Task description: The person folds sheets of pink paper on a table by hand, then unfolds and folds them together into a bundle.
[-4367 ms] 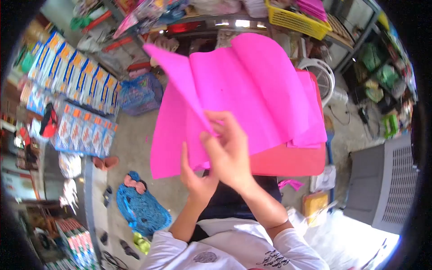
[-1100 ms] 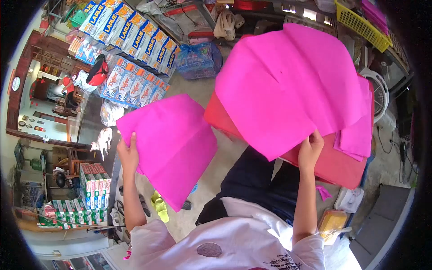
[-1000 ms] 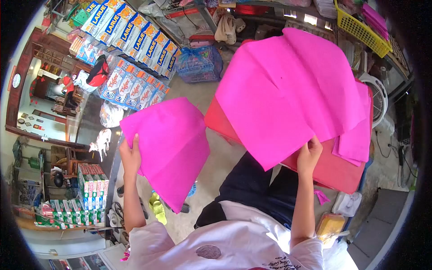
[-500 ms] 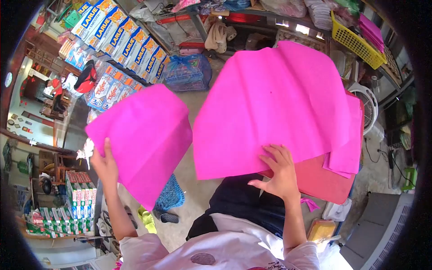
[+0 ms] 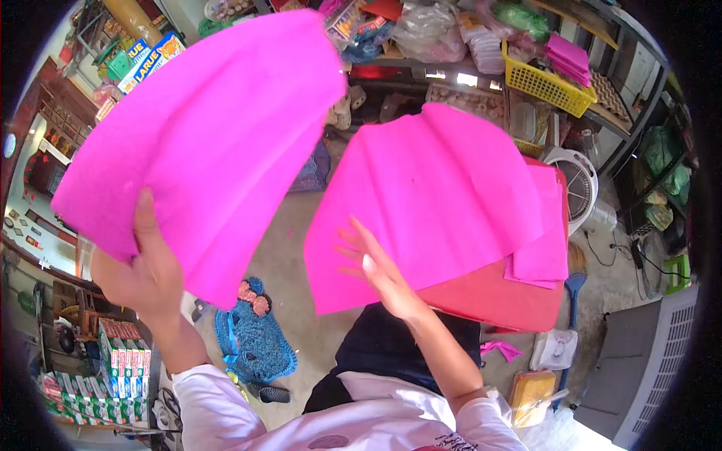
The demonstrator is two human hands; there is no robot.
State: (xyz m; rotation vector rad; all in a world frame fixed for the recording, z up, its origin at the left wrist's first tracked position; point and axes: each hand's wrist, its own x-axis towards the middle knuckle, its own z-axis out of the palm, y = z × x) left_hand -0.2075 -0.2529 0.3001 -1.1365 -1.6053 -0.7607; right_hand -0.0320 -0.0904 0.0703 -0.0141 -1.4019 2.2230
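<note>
A bright pink sheet (image 5: 218, 143), of paper or cloth, is raised on the left with soft creases running along it. My left hand (image 5: 147, 263) grips its lower edge, thumb lying on the near face. Another pink sheet (image 5: 429, 195) spreads over the red table (image 5: 489, 297), and its left part sticks out past the tabletop. Beside that sheet's lower edge is my right hand (image 5: 380, 274), fingers stretched apart and holding nothing; whether it touches the sheet I cannot tell. More pink layers (image 5: 555, 225) lie at the table's right side.
Behind the table, a yellow basket (image 5: 545, 84) sits on a crowded shelf. A white fan (image 5: 575, 188) stands to the right, near a grey appliance (image 5: 647, 361). On the floor are a blue mat (image 5: 259, 342) and a pink scrap (image 5: 502, 349). Stacked boxes (image 5: 124, 368) are at left.
My left hand has lifted its pink sheet higher and closer to the camera. My right hand has shifted left along the other sheet's edge, and the view has turned somewhat.
</note>
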